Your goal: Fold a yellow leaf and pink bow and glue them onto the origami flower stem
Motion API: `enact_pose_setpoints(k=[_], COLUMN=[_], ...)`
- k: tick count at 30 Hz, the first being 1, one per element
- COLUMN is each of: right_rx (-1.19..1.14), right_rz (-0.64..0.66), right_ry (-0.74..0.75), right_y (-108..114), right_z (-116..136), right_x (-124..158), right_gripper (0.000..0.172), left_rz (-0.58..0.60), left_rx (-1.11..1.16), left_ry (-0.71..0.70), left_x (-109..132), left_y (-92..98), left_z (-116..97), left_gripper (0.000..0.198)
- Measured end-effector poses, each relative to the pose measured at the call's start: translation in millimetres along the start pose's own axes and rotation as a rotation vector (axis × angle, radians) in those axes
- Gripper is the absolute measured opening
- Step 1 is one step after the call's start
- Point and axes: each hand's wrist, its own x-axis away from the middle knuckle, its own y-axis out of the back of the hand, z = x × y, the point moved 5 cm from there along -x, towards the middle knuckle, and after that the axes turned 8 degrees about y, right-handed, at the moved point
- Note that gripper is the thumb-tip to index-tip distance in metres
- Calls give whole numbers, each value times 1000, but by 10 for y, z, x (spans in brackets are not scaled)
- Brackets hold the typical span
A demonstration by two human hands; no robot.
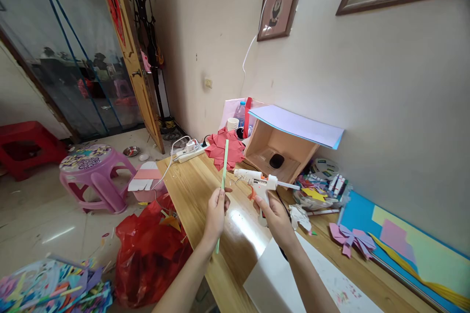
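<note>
Head view: got a skinny green strip [224, 168] clamped nearly upright in the left grip [216, 212], plus a white glue gun [263, 185] clamped in the right grip [274, 214], pointing toward the strip, over the wooden bench [191, 183].

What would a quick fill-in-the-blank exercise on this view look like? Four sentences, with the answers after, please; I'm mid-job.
1. The left hand holds a narrow strip coloured light ____.
2. The right hand grips a white ____ with a pale stick poking from its back end.
3. The plastic bag beside the near edge of the wooden table is coloured ____.
4. In the picture, the paper bow lies to the ____ of the right hand.

Missing words: green; glue gun; red; right.
</note>
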Motion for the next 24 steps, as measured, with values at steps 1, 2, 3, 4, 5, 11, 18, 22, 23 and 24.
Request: enact_pose_setpoints(k=[1,2,3,4,5,11,18,22,23,24], right_rx=[18,36,48,53,54,89,129,125,123,121], right_rz=[6,5,0,-5,-9,-20,1,5,7,10], right_ry=[-3,-5,-5,1,10,26,3,4,3,4], right_y=[-3,-3,-2,-1,1,21,32,35,35,34], right_z=[4,7,10,13,16,-9,-33,-44,-52,-60], right_x=[4,6,6,5,3,-16,-19,-14,-13,-13], right_gripper=[33,33,33,33,32,30,32,33,33,33], left_rz=[-1,0,2,5,9,36,36,45,49,54], left_rx=[-3,-2,1,3,5,5,-7,-7,-9,-11], left_ry=[1,3,5,7,8,13,4,0,2,4], left_x=[-2,-3,-3,-2,1,20,28,29,28,28], left_y=[2,3,1,-2,-8,-50,-47,-54,-57,-60], left_z=[3,7,9,11,11,-27,-66,-58,-55,-54], left_gripper=[38,39,39,40,40,39,38,38,38,38])
